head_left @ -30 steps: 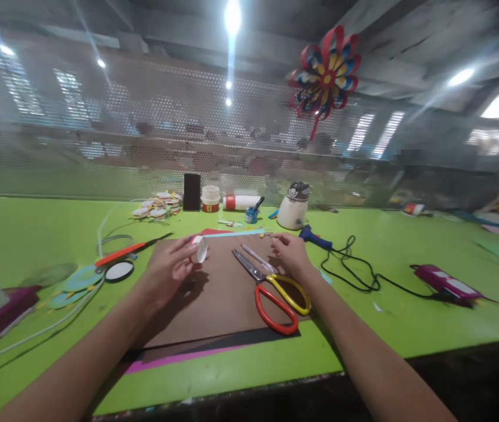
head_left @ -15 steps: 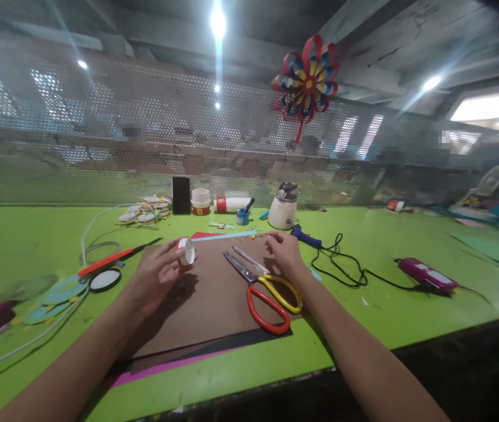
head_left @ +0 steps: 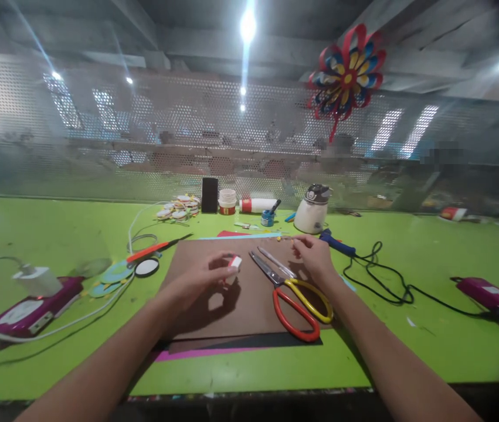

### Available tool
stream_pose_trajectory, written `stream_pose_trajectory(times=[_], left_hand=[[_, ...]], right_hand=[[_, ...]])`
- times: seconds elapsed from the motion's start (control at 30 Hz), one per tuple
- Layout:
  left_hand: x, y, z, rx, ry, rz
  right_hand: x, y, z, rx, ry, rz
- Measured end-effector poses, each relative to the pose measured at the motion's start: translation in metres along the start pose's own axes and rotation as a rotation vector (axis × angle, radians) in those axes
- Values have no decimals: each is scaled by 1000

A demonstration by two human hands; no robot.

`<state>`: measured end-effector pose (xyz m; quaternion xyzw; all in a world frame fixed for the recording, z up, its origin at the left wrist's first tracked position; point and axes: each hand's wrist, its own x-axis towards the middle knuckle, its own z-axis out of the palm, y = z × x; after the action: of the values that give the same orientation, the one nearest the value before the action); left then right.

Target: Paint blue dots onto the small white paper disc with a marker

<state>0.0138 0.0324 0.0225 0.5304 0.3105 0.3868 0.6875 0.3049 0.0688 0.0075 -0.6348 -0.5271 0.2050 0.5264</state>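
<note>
My left hand (head_left: pixel 207 274) hovers over a brown cardboard sheet (head_left: pixel 214 325), its fingers closed round a short red-and-white paper tube (head_left: pixel 234 262). Beyond the scissors, my right hand (head_left: pixel 315 255) has its fingertips pinched together low over the sheet's far right corner. Whatever may be in that pinch is too small to make out; a small yellow bit (head_left: pixel 278 238) lies nearby. Between the hands rest large scissors (head_left: pixel 295 313), with one red and one yellow handle, and a clear pen-like stick (head_left: pixel 275 262).
Left lie an orange cutter (head_left: pixel 148 252), a round white disc (head_left: pixel 147 268) and a purple power strip (head_left: pixel 33 316) with a white plug. Right is a blue-handled corded tool (head_left: pixel 339 243). Behind stand a phone (head_left: pixel 209 195), a blue jar (head_left: pixel 267 218) and a white bottle (head_left: pixel 313 210).
The camera view has swung left, so everything sits further right. My left hand has turned the paper tube, whose open end no longer faces me. My right hand keeps its pinch near the same spot.
</note>
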Motion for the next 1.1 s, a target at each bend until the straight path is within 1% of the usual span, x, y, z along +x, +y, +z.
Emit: stream_pose_trajectory(times=[0.1,0.13,0.2,0.37,0.43,0.5,0.57,0.7,0.77,0.83,0.87,0.9,0.97,1.0,1.1], left_hand=[[-4,-2,3,44,-190,-61],[-5,-2,4,53,-231,-69],[-6,-1,6,82,-250,-66],[-4,2,4,148,-196,-25],[-3,1,2,127,-124,-10],[-2,1,1,81,-29,-3],[-1,2,1,37,63,3],[-2,9,2,27,185,38],[-2,14,3,-51,201,100],[-4,18,4,-137,180,163],[-4,20,4,-164,161,184],[-5,21,4,-177,141,197],[-6,22,5,-184,114,219],[-7,22,5,-182,109,234],[-6,23,4,-172,124,286]], right_hand=[[0,0,0,-17,1,4],[-1,-1,0,-23,1,3],[-2,-2,0,-36,-2,1],[-3,-4,0,-107,-26,-5],[-3,-7,1,-160,-66,-11],[-5,-13,0,-231,-145,-35],[-10,-21,-4,-319,-253,-94],[-35,-34,-21,-531,-455,-245],[-52,-35,-31,-621,-522,-287],[-67,-33,-37,-683,-571,-317],[-73,-32,-38,-739,-600,-334],[-77,-32,-39,-842,-638,-328],[-80,-33,-37,-961,-690,-272],[-79,-34,-36,-985,-707,-238],[-74,-37,-34,-907,-730,-143]])
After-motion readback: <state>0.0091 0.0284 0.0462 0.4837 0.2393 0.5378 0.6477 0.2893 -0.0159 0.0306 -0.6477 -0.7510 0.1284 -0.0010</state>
